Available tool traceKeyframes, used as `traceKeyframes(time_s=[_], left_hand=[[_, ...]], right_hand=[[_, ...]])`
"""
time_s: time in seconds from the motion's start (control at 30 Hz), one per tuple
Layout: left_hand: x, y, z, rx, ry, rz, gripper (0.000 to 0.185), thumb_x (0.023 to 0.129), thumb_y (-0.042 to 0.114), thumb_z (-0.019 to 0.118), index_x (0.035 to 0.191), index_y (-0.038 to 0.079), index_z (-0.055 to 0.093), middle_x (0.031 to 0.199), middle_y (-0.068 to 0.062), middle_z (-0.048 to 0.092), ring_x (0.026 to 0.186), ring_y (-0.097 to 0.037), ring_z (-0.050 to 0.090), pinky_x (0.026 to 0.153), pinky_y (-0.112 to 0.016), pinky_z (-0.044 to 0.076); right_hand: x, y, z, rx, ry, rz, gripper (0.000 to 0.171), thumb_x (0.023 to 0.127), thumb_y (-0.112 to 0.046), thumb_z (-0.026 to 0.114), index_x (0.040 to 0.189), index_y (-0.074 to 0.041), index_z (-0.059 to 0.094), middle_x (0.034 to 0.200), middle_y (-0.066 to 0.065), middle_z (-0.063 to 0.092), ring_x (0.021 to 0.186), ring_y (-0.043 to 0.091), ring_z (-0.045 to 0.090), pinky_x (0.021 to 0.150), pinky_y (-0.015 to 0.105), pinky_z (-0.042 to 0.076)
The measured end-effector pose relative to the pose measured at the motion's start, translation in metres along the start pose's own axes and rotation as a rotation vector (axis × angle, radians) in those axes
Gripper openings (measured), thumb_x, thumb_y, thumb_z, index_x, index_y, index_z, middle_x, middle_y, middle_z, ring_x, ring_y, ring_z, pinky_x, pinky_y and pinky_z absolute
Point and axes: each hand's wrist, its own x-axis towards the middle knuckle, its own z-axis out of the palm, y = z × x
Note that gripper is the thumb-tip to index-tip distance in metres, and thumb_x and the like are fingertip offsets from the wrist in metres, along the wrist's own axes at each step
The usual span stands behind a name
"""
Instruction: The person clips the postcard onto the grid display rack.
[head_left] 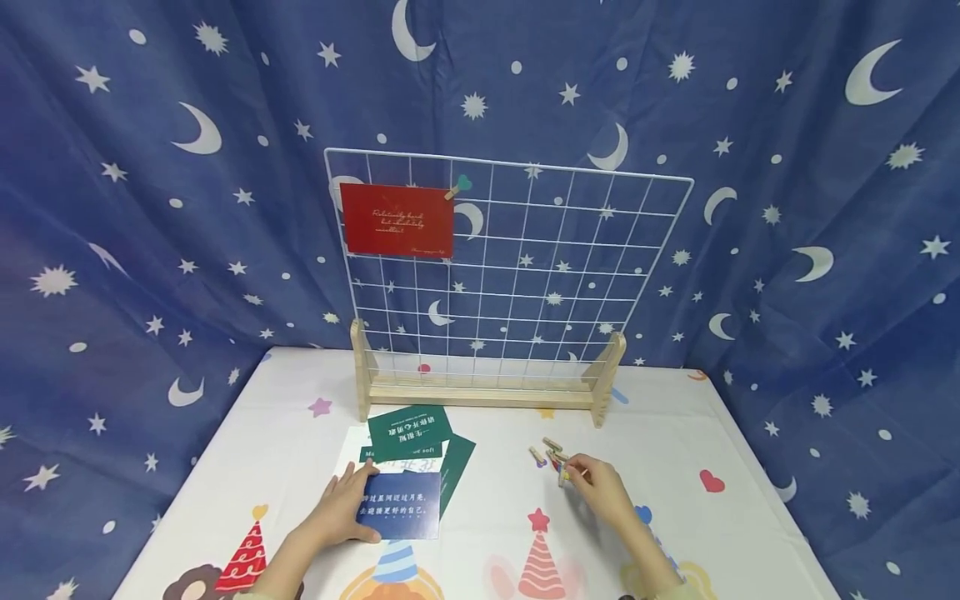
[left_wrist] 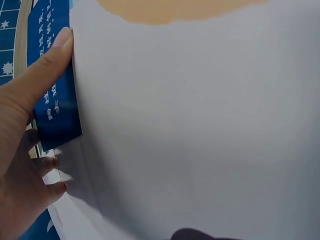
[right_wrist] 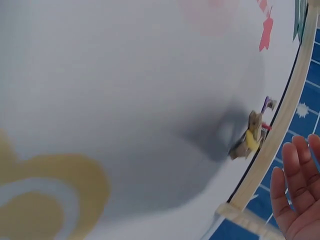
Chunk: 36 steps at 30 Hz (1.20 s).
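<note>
A dark blue card (head_left: 399, 505) with white writing lies at the front of a pile of cards. My left hand (head_left: 347, 505) grips its left end, the thumb (left_wrist: 47, 65) along the near edge and the fingers around the far side. Green cards (head_left: 411, 432) and a white sheet (head_left: 351, 448) lie behind it, partly covered. On the right, small wooden clips (head_left: 537, 456) with coloured ends sit in a loose heap. My right hand (head_left: 600, 490) is at the near side of this heap, fingertips right by a clip (head_left: 561, 476). In the right wrist view its fingers look extended.
A white wire grid (head_left: 570, 267) in a wooden stand (head_left: 480, 395) stands at the back of the table. A red card (head_left: 397, 242) hangs at its upper left from a clip (head_left: 457, 187) with a green heart. The white tablecloth (head_left: 660, 467) is printed with party figures.
</note>
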Motion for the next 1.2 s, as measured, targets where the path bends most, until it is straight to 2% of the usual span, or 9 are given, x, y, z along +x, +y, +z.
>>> traceKeyframes(time_s=[0.07, 0.23, 0.43, 0.63, 0.73, 0.87, 1.03, 1.13, 1.2], left_hand=[[-0.001, 0.001, 0.001, 0.011, 0.015, 0.005, 0.102, 0.045, 0.033, 0.090, 0.128, -0.001, 0.042, 0.142, -0.033, 0.037, 0.134, -0.053, 0.024, 0.105, -0.072, 0.018], [-0.001, 0.005, 0.004, 0.065, 0.080, 0.030, 0.104, 0.044, 0.031, 0.091, 0.129, -0.002, 0.041, 0.138, -0.030, 0.042, 0.131, -0.051, 0.033, 0.104, -0.068, 0.026], [-0.002, 0.006, 0.006, 0.081, 0.146, 0.004, 0.103, 0.045, 0.034, 0.091, 0.131, 0.007, 0.043, 0.129, -0.023, 0.041, 0.109, -0.040, 0.052, 0.087, -0.058, 0.048], [-0.008, 0.002, 0.008, -0.111, 0.149, -0.079, 0.093, 0.055, 0.023, 0.089, 0.132, 0.011, 0.040, 0.125, -0.025, 0.032, 0.102, -0.041, 0.054, 0.088, -0.060, 0.047], [-0.012, 0.001, 0.006, -0.210, 0.141, -0.110, 0.083, 0.063, 0.014, 0.085, 0.133, 0.013, 0.039, 0.127, -0.024, 0.035, 0.107, -0.043, 0.053, 0.093, -0.063, 0.042], [-0.014, 0.000, 0.002, -0.341, 0.148, -0.086, 0.079, 0.072, 0.002, 0.076, 0.139, 0.014, 0.035, 0.141, -0.027, 0.038, 0.125, -0.052, 0.040, 0.101, -0.067, 0.033], [-0.016, 0.000, 0.002, -0.439, 0.196, -0.034, 0.094, 0.079, -0.006, 0.066, 0.151, 0.014, 0.008, 0.151, -0.030, 0.018, 0.135, -0.053, 0.023, 0.106, -0.066, 0.021], [-0.018, 0.003, 0.001, -0.497, 0.234, -0.070, 0.099, 0.081, -0.007, 0.063, 0.151, 0.013, -0.005, 0.147, -0.033, 0.026, 0.130, -0.052, 0.033, 0.107, -0.062, 0.028], [-0.019, 0.006, 0.001, -0.527, 0.250, -0.119, 0.094, 0.083, -0.005, 0.062, 0.151, 0.009, -0.002, 0.140, -0.033, 0.037, 0.124, -0.050, 0.042, 0.102, -0.056, 0.039]], right_hand=[[0.004, -0.002, 0.004, -0.035, 0.013, -0.010, 0.010, 0.091, -0.008, 0.060, 0.090, -0.002, 0.067, 0.076, 0.006, 0.066, 0.054, -0.001, 0.045, 0.050, 0.017, 0.041], [0.010, -0.007, 0.013, -0.093, 0.025, -0.024, 0.006, 0.088, -0.007, 0.062, 0.088, -0.005, 0.068, 0.075, 0.002, 0.067, 0.055, 0.000, 0.044, 0.051, 0.018, 0.040], [0.012, -0.011, 0.014, -0.143, 0.041, -0.064, 0.004, 0.086, -0.007, 0.064, 0.086, -0.008, 0.068, 0.071, -0.002, 0.065, 0.054, 0.001, 0.041, 0.052, 0.018, 0.039], [0.012, -0.013, 0.014, -0.157, 0.019, -0.070, 0.005, 0.087, -0.007, 0.063, 0.085, -0.008, 0.068, 0.071, -0.003, 0.064, 0.054, 0.000, 0.041, 0.051, 0.018, 0.038], [0.012, -0.014, 0.013, -0.161, 0.010, -0.077, 0.005, 0.086, -0.006, 0.063, 0.085, -0.007, 0.068, 0.071, -0.002, 0.064, 0.054, 0.001, 0.040, 0.050, 0.017, 0.038], [0.016, -0.015, 0.012, -0.189, 0.019, -0.103, 0.005, 0.086, -0.005, 0.063, 0.084, -0.007, 0.067, 0.073, -0.001, 0.065, 0.054, 0.001, 0.040, 0.051, 0.017, 0.038], [0.021, -0.015, 0.013, -0.257, 0.039, -0.123, 0.004, 0.085, -0.007, 0.064, 0.083, -0.006, 0.067, 0.070, -0.001, 0.064, 0.055, 0.003, 0.042, 0.053, 0.019, 0.039], [0.023, -0.014, 0.015, -0.297, 0.053, -0.137, 0.003, 0.084, -0.005, 0.064, 0.083, -0.005, 0.068, 0.068, 0.000, 0.064, 0.054, 0.004, 0.043, 0.051, 0.019, 0.040], [0.024, -0.012, 0.017, -0.313, 0.053, -0.142, 0.004, 0.083, -0.004, 0.064, 0.084, -0.004, 0.068, 0.069, 0.002, 0.066, 0.053, 0.004, 0.045, 0.050, 0.019, 0.040]])
